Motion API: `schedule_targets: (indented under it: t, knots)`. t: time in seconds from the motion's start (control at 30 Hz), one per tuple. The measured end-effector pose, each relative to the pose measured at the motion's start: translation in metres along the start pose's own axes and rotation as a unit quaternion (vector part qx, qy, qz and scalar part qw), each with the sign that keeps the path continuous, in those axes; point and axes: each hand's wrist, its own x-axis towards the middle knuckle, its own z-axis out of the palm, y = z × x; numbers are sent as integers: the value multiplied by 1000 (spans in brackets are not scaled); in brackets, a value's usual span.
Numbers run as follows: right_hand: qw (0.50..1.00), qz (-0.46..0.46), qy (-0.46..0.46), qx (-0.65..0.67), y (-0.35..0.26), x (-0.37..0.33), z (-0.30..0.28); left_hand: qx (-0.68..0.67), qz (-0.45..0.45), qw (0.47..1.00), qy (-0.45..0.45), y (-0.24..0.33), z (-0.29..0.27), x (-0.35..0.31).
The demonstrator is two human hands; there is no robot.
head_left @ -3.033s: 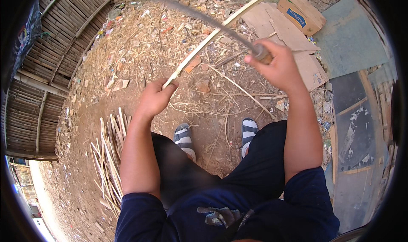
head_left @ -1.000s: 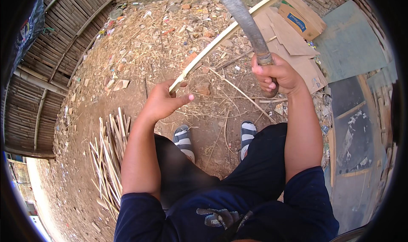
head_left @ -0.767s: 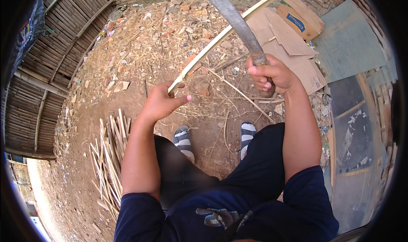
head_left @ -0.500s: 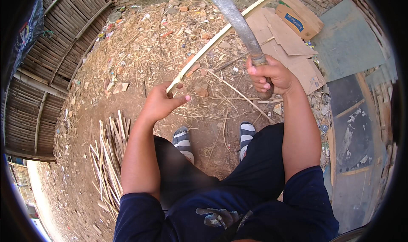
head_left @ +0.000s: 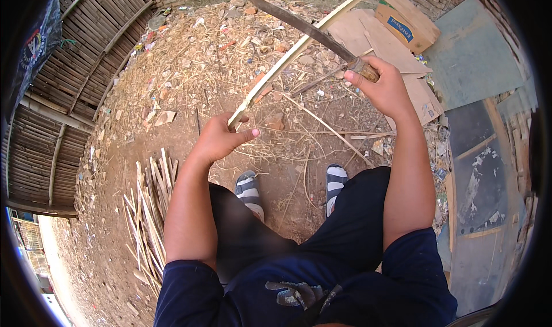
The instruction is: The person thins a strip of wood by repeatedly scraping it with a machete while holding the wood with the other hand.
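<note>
Since half a second ago the knife (head_left: pixel 293 21) has swung over: its blade now slants up and to the left across the pale strip (head_left: pixel 276 72), and the right hand (head_left: pixel 390 88) has turned and risen slightly with it, while the left hand (head_left: pixel 223 138) has barely shifted. The right hand is clamped on the knife's wooden handle (head_left: pixel 364 70), its thumb laid along the side toward the blade. The left hand has the near end of the strip in its curled fingers, with the thumb (head_left: pixel 252 134) standing out clear of it. The strip itself runs from that hand, up and to the right, to the top edge of the view, well above the littered ground. Blade and strip cross in this view, but whether they touch cannot be told from here. The step in hand looks to be trimming or shaving the strip with the knife, judged to be partway between strokes. The next move would call for a firm left-hand hold on the near end, a shallow blade angle, and that free thumb kept out of the knife's path. Beside the left forearm, a bundle of similar slim strips (head_left: pixel 146 212) lies on the ground.
</note>
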Motion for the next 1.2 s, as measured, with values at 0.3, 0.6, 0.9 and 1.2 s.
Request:
schedule_targets:
  t: [0.3, 0.6, 0.9, 1.2]
  knots:
    - [992, 78, -92, 44, -18, 0, 10, -25, -14, 999, 20, 2, 0, -3]
    - [961, 130, -101, 220, -11, 4, 13, -47, -14, 999, 11, 2, -7, -5]
    - [960, 129, -167, 184, -32, -4, 25, -40, -6, 999, 11, 6, -6, -7]
    - [960, 119, -216, 130, -40, -6, 38, -45, -9, 999, -6, 8, -8, -8]
